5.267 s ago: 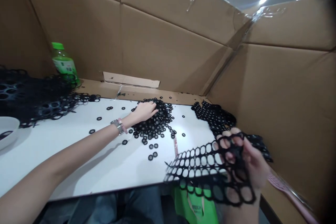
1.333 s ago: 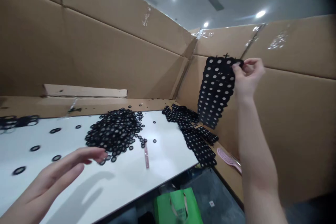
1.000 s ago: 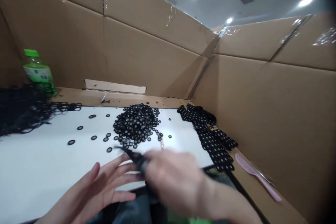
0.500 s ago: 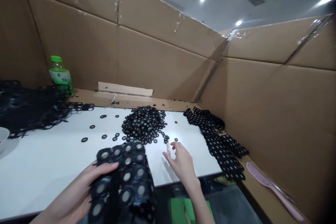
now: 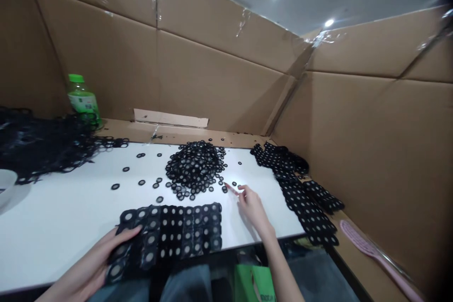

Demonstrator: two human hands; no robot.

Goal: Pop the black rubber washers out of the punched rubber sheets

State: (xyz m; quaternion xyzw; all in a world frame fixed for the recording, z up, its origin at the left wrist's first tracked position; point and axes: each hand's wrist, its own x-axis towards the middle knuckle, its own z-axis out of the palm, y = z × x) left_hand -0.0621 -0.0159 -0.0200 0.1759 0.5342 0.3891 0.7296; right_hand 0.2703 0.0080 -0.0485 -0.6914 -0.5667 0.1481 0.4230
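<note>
A black sheet with rows of pale round discs (image 5: 173,231) lies partly over the front of the white board, its left end lifted in my left hand (image 5: 101,257). The thumb presses on top of the sheet and the fingers are underneath. My right hand (image 5: 254,208) pinches a slim, pinkish pointed tool (image 5: 232,189). Its tip points left, among loose rings at the right edge of a heap of small black rings with pale centres (image 5: 194,167). Whether the tip touches a ring is too small to tell.
Stacked dotted black sheets (image 5: 304,207) line the right side, near a pink hairbrush (image 5: 368,247). At left are a tangled black heap (image 5: 38,144), a green-capped bottle (image 5: 84,101) and a white bowl (image 5: 7,184). Cardboard walls (image 5: 219,71) enclose the board. A green bag (image 5: 253,283) is below.
The black sheet has gone from bunched and raised to spread out along the board's front. My right hand has shifted slightly right, and the tool has swung from upright to slanting left.
</note>
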